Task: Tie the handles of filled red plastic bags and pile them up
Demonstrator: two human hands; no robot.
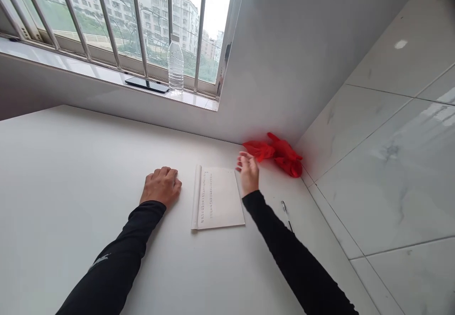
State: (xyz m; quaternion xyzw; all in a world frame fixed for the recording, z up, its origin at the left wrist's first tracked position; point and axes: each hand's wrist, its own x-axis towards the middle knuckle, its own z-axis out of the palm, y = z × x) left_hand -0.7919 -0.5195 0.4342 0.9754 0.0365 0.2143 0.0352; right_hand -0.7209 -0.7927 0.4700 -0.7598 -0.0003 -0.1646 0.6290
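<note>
A notepad (223, 199) lies on the white table with its cover rolled back along the left side. Two columns of small handwritten figures run down the left part of its page. My left hand (161, 185) rests on the table left of the notepad, its fingers curled in and nothing visible in them. Over the notepad's upper right edge, my right hand (249, 172) is raised, slightly blurred, with its fingers loosely bent, apart and holding nothing. A pen (286, 214) lies to the right, partly hidden by my right forearm. Just beyond the right hand is a crumpled red plastic bag (282, 155).
The white table (88, 163) meets a grey wall at the back and a tiled wall (391, 163) at the right. On the window sill (199, 100) stand a clear plastic bottle (175, 68) and a flat dark phone (147, 85). Metal bars (138, 25) cross the window.
</note>
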